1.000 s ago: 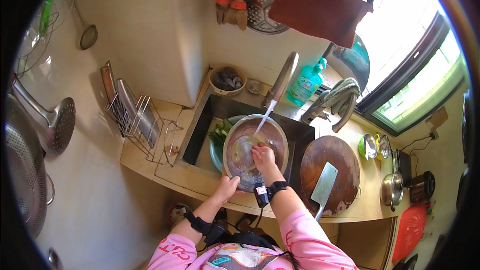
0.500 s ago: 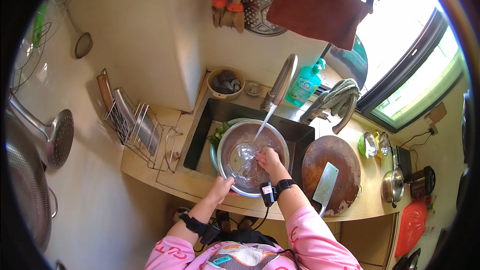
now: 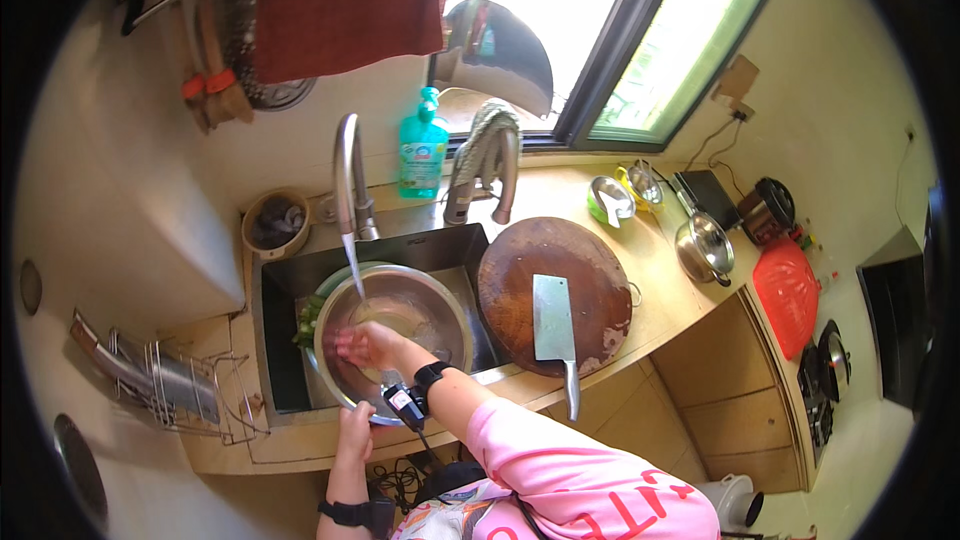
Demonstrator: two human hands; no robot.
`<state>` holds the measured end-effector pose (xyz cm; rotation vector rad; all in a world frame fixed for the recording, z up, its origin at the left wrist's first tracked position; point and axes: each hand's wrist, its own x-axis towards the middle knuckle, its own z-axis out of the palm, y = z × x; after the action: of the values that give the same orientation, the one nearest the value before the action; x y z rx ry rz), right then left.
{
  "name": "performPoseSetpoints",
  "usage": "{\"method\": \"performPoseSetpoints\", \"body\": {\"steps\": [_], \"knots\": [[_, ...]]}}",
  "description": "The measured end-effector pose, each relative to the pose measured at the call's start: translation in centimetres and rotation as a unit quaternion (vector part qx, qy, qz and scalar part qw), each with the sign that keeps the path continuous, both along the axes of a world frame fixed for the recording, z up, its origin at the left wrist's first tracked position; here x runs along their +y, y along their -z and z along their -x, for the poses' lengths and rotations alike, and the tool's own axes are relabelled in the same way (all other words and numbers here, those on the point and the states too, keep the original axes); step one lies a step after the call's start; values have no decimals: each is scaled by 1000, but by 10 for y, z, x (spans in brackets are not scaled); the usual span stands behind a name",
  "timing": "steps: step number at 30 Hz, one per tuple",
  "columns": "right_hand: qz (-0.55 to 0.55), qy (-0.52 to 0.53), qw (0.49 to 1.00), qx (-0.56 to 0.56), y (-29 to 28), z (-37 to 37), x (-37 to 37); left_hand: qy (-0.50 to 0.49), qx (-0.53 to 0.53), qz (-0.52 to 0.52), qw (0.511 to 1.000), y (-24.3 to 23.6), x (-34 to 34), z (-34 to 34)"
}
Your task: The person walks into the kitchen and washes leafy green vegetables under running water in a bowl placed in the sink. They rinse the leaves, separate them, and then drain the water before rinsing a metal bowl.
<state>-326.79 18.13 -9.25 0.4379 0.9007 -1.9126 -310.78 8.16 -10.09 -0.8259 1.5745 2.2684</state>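
A round metal basin (image 3: 455,300) with water in it rests tilted over a pale green bowl (image 3: 312,355) in the dark sink (image 3: 284,387). My left hand (image 3: 356,428) is closed on the basin's near rim. Inside the basin is my right hand (image 3: 370,344), its fingers stretched toward the left wall and a little blurred, with nothing visible in them. A stream of water falls from the curved faucet (image 3: 350,155) into the basin beside that hand. Leafy greens (image 3: 308,320) poke out between the basin and the sink's left side.
Right of the sink lies a round wooden chopping board (image 3: 510,290) with a cleaver (image 3: 553,320) on it, handle past the near edge. A green soap bottle (image 3: 423,155) and a second faucet (image 3: 482,165) stand behind. A wire knife rack (image 3: 185,390) is at left.
My view has swung to the right, so the sink and counter sit further left in the picture. My right hand has moved across the basin toward its left side. My left hand stays on the rim.
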Motion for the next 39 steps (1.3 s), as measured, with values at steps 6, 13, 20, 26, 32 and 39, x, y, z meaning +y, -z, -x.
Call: {"method": "performPoseSetpoints", "body": {"steps": [6, 13, 20, 26, 32, 39], "knots": [[-17, 113, 993, -7, 14, 31, 25, -57, 39, -66, 995, -19, 14, 0], [-215, 43, 976, -6, 30, 16, 56, -72, 37, -44, 996, -42, 1, 5], [-393, 40, 877, 272, 1, 26, 62, -95, -37, -80, 992, -50, -9, 5], [-260, 173, 857, 411, -68, 29, 113, -16, -64, -112, 992, -48, -6, 16], [-395, 211, 826, 343, -74, 14, 157, -11, -102, -270, 957, -43, 9, 30], [-396, 134, 855, 308, -60, -13, 168, 48, -121, -400, 907, -40, 16, 25]]}}
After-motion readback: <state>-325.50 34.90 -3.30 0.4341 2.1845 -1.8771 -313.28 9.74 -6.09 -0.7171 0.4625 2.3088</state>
